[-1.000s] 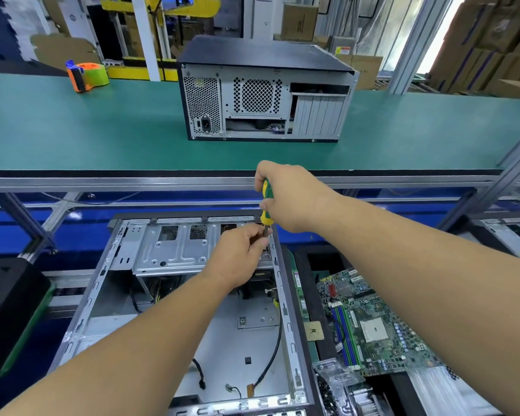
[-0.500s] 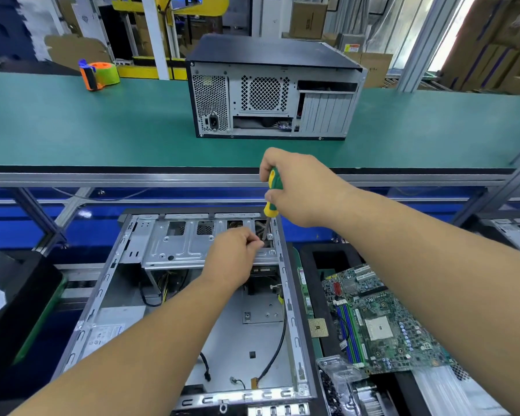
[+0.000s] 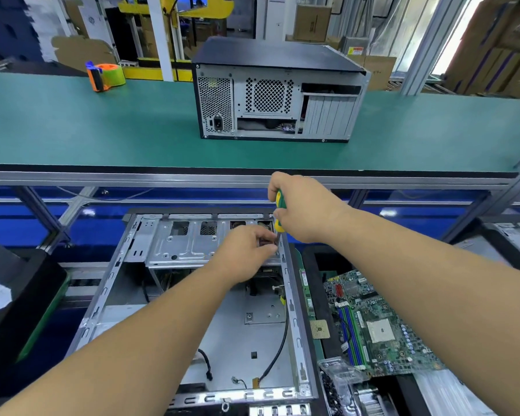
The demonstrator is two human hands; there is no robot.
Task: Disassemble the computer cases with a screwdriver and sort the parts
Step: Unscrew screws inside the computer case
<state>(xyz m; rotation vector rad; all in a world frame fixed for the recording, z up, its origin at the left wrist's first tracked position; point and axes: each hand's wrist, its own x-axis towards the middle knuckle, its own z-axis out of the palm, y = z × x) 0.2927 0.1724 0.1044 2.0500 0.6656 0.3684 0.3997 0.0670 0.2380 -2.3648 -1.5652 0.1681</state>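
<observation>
An opened grey computer case [image 3: 108, 283] lies on its side below me, its drive cage [image 3: 189, 247] at the far end. My right hand [image 3: 306, 208] grips a yellow-green screwdriver [image 3: 279, 208] upright, tip down at the case's far right corner. My left hand [image 3: 246, 253] sits right beside the shaft, fingertips pinching something small at the tip; what it is I cannot make out. A black cable [image 3: 279, 346] trails across the case floor. A second, closed black case [image 3: 276, 94] stands on the green conveyor [image 3: 72, 127].
A removed motherboard [image 3: 370, 322] lies in a black bin to the right of the open case, with a clear plastic piece [image 3: 339, 370] at its near edge. An orange-green tape dispenser [image 3: 104, 75] rests far left on the belt. A dark bin [image 3: 18, 298] stands at the left.
The view has shifted slightly. Both hands stay at the case's far right corner, the screwdriver still upright and the left fingers still at its tip.
</observation>
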